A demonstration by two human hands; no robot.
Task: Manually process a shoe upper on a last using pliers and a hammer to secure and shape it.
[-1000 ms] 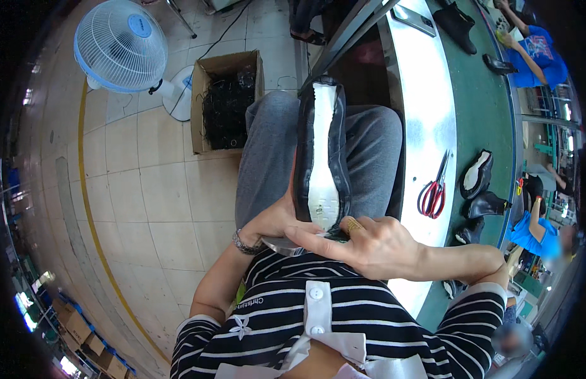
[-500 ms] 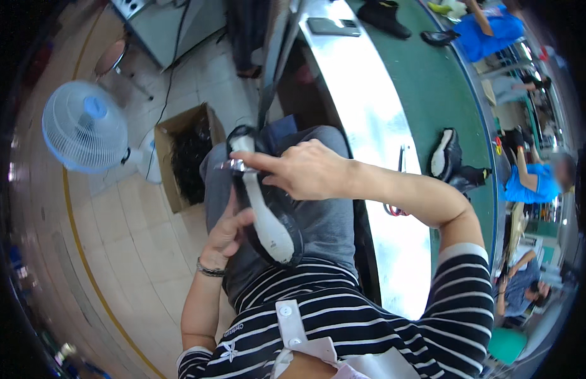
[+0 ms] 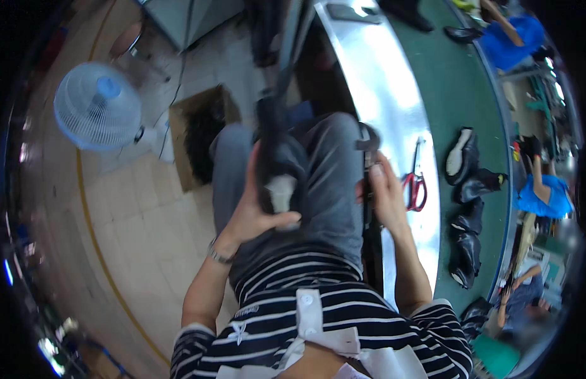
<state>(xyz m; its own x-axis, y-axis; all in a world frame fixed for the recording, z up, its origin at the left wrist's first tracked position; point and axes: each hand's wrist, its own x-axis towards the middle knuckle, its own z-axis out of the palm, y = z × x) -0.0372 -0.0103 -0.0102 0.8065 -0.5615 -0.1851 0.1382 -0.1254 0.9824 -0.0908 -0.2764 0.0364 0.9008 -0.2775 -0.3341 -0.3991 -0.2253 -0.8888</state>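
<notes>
While the left hand [image 3: 252, 213] clasps one black shoe [image 3: 283, 165] from the left, the right hand [image 3: 386, 191] grips one blurred tool [image 3: 368, 143] near one scissors pair [image 3: 416, 179].

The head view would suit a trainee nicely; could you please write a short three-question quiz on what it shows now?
1. Which of the person's hands holds the black shoe?
2. True or false: in the picture, the cardboard box stands between the fan and the person's legs.
3. What colour are the handles of the scissors on the metal bench? A) green B) red C) yellow

Key: 1. The left hand; 2. True; 3. B
</notes>
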